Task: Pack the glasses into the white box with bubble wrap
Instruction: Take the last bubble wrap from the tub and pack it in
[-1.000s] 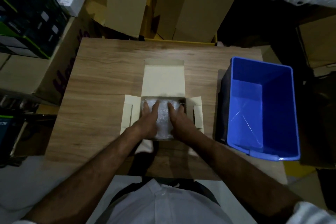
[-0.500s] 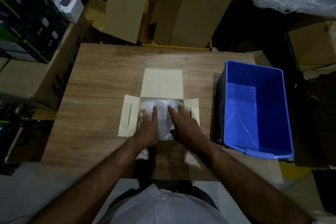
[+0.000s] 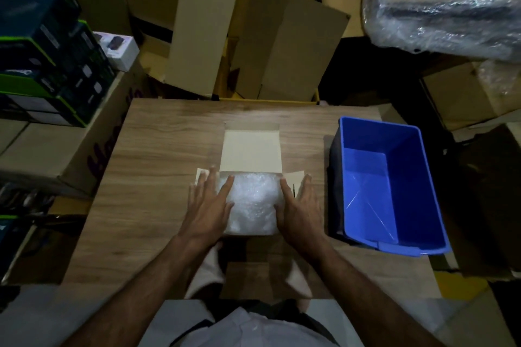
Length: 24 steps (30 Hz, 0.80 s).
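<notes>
The white box (image 3: pixel 251 151) lies open in the middle of the wooden table, its lid folded back away from me. Clear bubble wrap (image 3: pixel 253 201) fills its inside and hides whatever is under it; no glasses show. My left hand (image 3: pixel 208 205) lies flat over the box's left side flap, fingers spread, the thumb on the wrap's left edge. My right hand (image 3: pixel 300 205) lies flat over the right side flap (image 3: pixel 294 177), its thumb at the wrap's right edge. Neither hand grips anything.
A blue plastic bin (image 3: pixel 386 186) stands at the table's right edge. Flattened cardboard boxes (image 3: pixel 248 45) lean behind the wooden table (image 3: pixel 158 166). Dark product boxes (image 3: pixel 48 53) are stacked at the left, and a plastic-wrapped bundle (image 3: pixel 442 3) sits at the upper right.
Both hands have slid apart from the middle of the bubble wrap to the box's two side flaps. The camera has tilted up a little.
</notes>
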Motion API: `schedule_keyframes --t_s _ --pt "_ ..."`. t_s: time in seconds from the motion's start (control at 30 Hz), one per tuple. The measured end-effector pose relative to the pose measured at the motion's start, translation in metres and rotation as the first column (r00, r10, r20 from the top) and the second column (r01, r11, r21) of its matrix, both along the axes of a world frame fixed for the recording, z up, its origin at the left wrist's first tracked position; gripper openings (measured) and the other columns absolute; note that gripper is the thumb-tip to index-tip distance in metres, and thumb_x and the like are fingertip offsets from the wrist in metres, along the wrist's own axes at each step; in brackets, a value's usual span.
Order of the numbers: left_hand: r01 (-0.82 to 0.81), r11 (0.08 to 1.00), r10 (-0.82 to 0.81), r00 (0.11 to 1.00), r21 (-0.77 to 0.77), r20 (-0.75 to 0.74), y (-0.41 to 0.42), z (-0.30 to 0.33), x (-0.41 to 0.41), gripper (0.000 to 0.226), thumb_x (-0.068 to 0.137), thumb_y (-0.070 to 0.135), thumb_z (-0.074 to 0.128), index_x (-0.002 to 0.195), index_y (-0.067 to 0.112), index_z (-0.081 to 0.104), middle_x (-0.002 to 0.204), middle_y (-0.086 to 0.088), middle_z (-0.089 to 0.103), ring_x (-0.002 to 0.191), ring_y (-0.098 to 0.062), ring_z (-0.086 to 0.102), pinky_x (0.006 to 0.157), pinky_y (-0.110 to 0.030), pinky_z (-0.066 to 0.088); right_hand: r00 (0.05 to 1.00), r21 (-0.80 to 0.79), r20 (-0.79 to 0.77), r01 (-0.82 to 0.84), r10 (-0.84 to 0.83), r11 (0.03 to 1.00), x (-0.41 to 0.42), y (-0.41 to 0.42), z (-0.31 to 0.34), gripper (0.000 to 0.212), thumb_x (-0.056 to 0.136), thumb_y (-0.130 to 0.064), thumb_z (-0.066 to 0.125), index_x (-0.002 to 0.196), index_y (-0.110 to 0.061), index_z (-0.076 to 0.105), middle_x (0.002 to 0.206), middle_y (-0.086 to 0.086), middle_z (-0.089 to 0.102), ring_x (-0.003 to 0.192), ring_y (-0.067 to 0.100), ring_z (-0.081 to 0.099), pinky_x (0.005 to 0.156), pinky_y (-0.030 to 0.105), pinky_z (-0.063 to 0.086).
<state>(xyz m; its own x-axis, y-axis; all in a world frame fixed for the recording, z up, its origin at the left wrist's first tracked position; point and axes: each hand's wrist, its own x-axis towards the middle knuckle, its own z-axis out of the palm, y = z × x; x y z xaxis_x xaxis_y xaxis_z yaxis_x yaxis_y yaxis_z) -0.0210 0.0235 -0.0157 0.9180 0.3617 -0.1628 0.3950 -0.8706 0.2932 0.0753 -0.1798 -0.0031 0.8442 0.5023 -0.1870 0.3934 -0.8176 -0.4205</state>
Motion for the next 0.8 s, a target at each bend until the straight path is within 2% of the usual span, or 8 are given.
schedule_keyframes --t_s 0.1,0.17,0.27,0.4,0.47,0.53,0.67,0.8 --pt "-0.129 0.983 0.128 0.992 -0.132 -0.022 0.010 -0.010 -0.011 0.063 0.106 0.038 0.043 0.161 0.033 0.013 0.167 -0.014 -0.022 0.156 -0.037 -0.005 0.125 -0.049 0.012 0.997 0.046 -0.055 0.065 -0.062 0.997 -0.002 0.002 0.001 0.062 0.105 -0.036 0.048 0.160 -0.035 0.018 0.165 0.030 0.002 0.153 0.046 0.011 0.118 0.054 0.027" --pt "-0.165 0.949 0.186 0.981 -0.268 0.052 0.014 -0.013 -0.016 0.063 0.105 0.034 0.045 0.161 0.032 0.018 0.167 -0.001 -0.023 0.156 -0.031 0.005 0.124 -0.038 0.021 0.997 0.114 -0.058 0.061 -0.055 0.992 -0.006 0.002 0.003 0.058 0.105 -0.030 0.047 0.159 -0.033 0.024 0.166 0.027 0.007 0.152 0.045 0.017 0.115 0.053 0.035" --pt "-0.111 0.950 0.169 0.969 -0.292 0.179 0.009 -0.010 -0.014 0.068 0.099 0.012 0.048 0.160 0.031 0.024 0.169 0.001 -0.012 0.155 -0.025 0.015 0.122 -0.034 0.026 0.998 0.263 -0.042 0.046 -0.036 0.964 -0.013 0.004 0.000 0.060 0.103 -0.020 0.051 0.158 -0.029 0.030 0.167 0.020 0.011 0.152 0.038 0.023 0.115 0.053 0.040" --pt "-0.017 0.968 0.087 0.958 -0.250 0.272 -0.015 -0.004 -0.004 0.065 0.100 0.012 0.042 0.161 0.011 0.019 0.169 -0.010 0.009 0.154 -0.025 0.020 0.121 -0.016 0.011 0.999 0.363 -0.024 0.048 -0.043 0.931 -0.020 0.013 -0.011 0.056 0.102 -0.031 0.050 0.156 -0.028 0.033 0.160 0.002 0.035 0.143 0.010 0.036 0.113 0.038 0.043" --pt "0.005 0.973 0.048 0.973 -0.229 0.226 -0.025 -0.006 -0.003 0.061 0.104 0.015 0.043 0.160 0.006 0.021 0.167 -0.012 0.022 0.152 -0.028 0.027 0.122 -0.024 0.016 0.997 0.373 -0.059 0.059 -0.040 0.926 -0.022 0.017 -0.019 0.056 0.101 -0.047 0.046 0.153 -0.030 0.037 0.150 -0.013 0.044 0.130 -0.005 0.040 0.108 0.024 0.043" --pt "0.030 0.989 0.002 0.977 -0.145 0.214 -0.031 -0.011 -0.007 0.055 0.104 0.021 0.044 0.154 0.002 0.033 0.160 -0.018 0.035 0.146 -0.032 0.041 0.118 -0.034 0.031 0.999 0.307 -0.050 0.007 0.009 0.952 -0.024 0.018 -0.022 0.054 0.100 -0.049 0.045 0.149 -0.027 0.042 0.147 -0.010 0.048 0.128 0.003 0.046 0.098 0.017 0.040" --pt "0.091 0.993 -0.072 0.972 -0.075 0.222 -0.030 -0.030 -0.009 0.049 0.098 0.017 0.050 0.139 -0.009 0.050 0.145 -0.028 0.052 0.129 -0.037 0.058 0.104 -0.045 0.048 0.993 0.199 0.034 -0.114 0.109 0.973 -0.023 0.018 -0.027 0.048 0.099 -0.035 0.044 0.139 -0.013 0.058 0.148 0.012 0.053 0.132 0.028 0.050 0.101 0.037 0.050" --pt "0.154 0.987 -0.145 0.968 -0.033 0.203 -0.013 -0.053 -0.010 0.062 0.080 0.005 0.080 0.136 -0.004 0.055 0.143 -0.026 0.055 0.127 -0.040 0.059 0.101 -0.056 0.053 0.985 0.198 0.079 -0.166 0.153 0.966 -0.018 0.015 -0.031 0.059 0.091 -0.045 0.037 0.133 -0.015 0.064 0.142 0.013 0.058 0.125 0.032 0.056 0.095 0.037 0.051"
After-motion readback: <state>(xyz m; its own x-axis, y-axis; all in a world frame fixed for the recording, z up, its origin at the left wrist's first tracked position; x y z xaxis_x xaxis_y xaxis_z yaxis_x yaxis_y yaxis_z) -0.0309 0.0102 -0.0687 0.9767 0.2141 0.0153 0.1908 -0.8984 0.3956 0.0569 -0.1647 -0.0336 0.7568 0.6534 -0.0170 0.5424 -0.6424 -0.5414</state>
